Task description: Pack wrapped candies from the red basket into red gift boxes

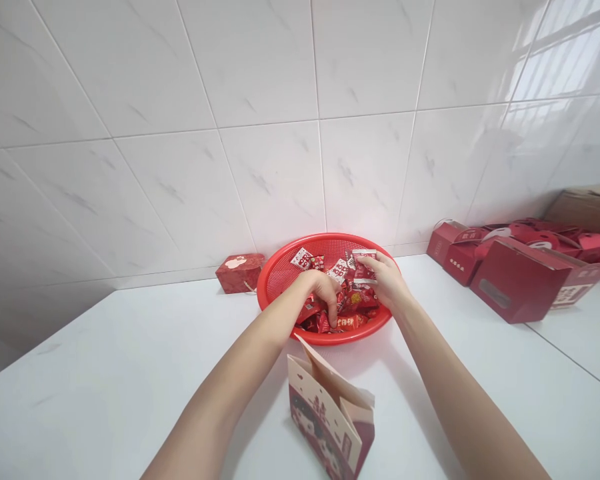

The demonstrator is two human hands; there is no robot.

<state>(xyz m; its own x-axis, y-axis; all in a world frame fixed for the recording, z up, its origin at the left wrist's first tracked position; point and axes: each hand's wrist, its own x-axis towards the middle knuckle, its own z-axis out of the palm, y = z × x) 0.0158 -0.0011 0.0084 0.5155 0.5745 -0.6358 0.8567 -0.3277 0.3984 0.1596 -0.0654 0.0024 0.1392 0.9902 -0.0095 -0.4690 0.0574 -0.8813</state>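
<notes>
A red plastic basket [275,283] holds several wrapped sweets and small packets, mostly red and white. Inside it, my left hand [326,293] reaches down among the sweets with curled fingers; what they hold, if anything, is hidden. At the basket's right side, my right hand [386,275] pinches a red-and-white packet [364,267] between thumb and fingers. Just in front of the basket stands an open paper box [325,420], cream and dark red with printed figures, its top flaps spread apart.
A small red patterned box [237,275] sits left of the basket against the tiled wall [270,173]. Several dark red boxes [517,280] are grouped at the right, with a brown cardboard box [583,208] behind them on the white counter [130,373].
</notes>
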